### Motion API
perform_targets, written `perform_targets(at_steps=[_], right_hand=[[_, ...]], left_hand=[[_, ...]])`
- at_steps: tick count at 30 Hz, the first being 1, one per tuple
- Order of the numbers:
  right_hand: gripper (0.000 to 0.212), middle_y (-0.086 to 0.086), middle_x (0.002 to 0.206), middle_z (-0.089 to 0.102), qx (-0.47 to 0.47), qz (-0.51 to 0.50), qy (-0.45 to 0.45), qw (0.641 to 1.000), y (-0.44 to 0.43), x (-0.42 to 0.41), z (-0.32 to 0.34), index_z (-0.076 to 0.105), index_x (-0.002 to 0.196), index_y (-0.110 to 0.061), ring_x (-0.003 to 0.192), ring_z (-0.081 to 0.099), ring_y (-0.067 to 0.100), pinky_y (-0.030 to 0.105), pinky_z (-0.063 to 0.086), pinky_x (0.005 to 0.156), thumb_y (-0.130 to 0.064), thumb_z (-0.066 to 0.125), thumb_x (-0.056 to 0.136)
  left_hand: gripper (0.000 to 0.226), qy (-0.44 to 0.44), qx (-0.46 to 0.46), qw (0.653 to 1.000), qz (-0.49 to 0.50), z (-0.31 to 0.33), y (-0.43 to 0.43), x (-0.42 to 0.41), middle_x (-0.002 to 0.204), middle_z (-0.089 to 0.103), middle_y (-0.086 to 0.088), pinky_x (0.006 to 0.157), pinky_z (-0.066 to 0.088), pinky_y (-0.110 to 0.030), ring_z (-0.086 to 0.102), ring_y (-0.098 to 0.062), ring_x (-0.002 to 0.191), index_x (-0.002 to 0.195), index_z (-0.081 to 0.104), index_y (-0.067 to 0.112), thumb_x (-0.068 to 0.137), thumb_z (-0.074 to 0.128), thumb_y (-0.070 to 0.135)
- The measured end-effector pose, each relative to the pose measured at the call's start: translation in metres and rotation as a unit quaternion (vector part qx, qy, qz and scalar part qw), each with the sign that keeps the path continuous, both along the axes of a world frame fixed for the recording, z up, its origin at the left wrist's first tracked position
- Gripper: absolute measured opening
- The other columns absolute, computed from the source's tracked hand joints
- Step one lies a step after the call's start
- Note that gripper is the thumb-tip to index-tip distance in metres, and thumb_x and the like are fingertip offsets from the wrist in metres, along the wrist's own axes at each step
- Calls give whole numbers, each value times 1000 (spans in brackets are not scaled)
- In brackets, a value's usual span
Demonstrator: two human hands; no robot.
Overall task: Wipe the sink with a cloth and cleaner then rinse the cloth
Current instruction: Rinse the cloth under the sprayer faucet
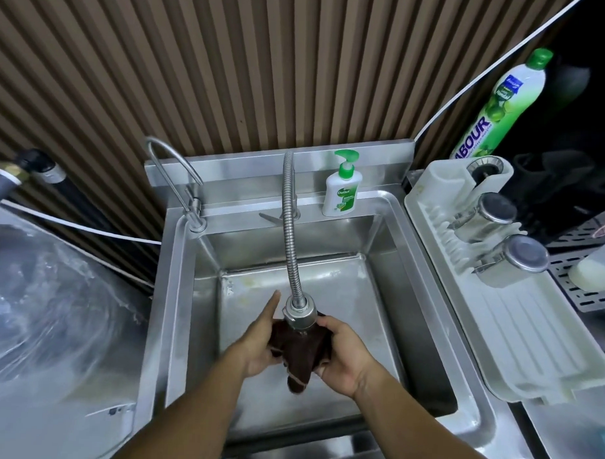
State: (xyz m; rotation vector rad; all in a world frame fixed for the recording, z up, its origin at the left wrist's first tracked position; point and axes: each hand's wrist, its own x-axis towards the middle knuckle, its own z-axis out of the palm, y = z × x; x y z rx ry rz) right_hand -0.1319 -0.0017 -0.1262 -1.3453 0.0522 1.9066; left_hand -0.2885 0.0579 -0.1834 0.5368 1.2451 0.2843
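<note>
The dark brown cloth (298, 349) hangs bunched inside the steel sink (387, 301), just under the faucet's spray head (300, 315), the left hand (257, 351) and right hand (343, 356) each closing its grip round it, while two steel cups (483, 215) lie in the white dish rack (496, 332) beside.

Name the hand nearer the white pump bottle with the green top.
Right. The right hand is nearly straight in front of the white pump bottle; the left hand is farther left.

I see the dark brown cloth (298, 352) bunched between my left hand (257, 353) and right hand (342, 363), one end hanging down. The steel sink (343, 289) lies beneath both.
</note>
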Motion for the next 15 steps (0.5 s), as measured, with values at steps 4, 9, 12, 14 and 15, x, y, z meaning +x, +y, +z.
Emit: perform_targets(at_steps=[4,9,12,14,15], right_hand=[[34,23,112,73,13,17,-31,999,-2,-1,-1,69,118,-2,102,68,33,46,54,96,-26,59,96],[32,14,97,78,70,101,-176,977,-6,4,1,70,113,-3,93,74,29,38,59,77,-29,66,95],[35,10,92,78,106,139,-223,959,-6,7,7,69,112,-7,83,76,27,35,58,64,-38,59,99],[35,11,96,78,119,143,-215,959,-5,7,10,67,114,-12,86,76,31,44,62,74,-42,52,102],[33,11,98,78,124,143,-210,959,-4,7,11,65,115,-13,89,75,31,48,62,79,-41,51,103]], left_hand=[[49,-28,85,993,76,16,-32,-2,113,74,-18,93,49,-37,67,-26,105,112,76,8,91,64,51],[17,83,254,961,63,40,-42,0,84,77,-8,72,52,-31,68,-21,80,88,75,9,93,70,25],[20,117,282,950,70,49,-44,6,73,72,-5,50,45,-26,62,-19,62,87,71,13,97,65,29],[19,97,271,954,88,51,-43,11,79,74,-8,46,43,-25,64,-20,62,97,71,15,98,62,33],[17,73,250,959,110,52,-43,12,86,76,-11,49,47,-26,69,-23,69,102,71,15,99,62,30]])
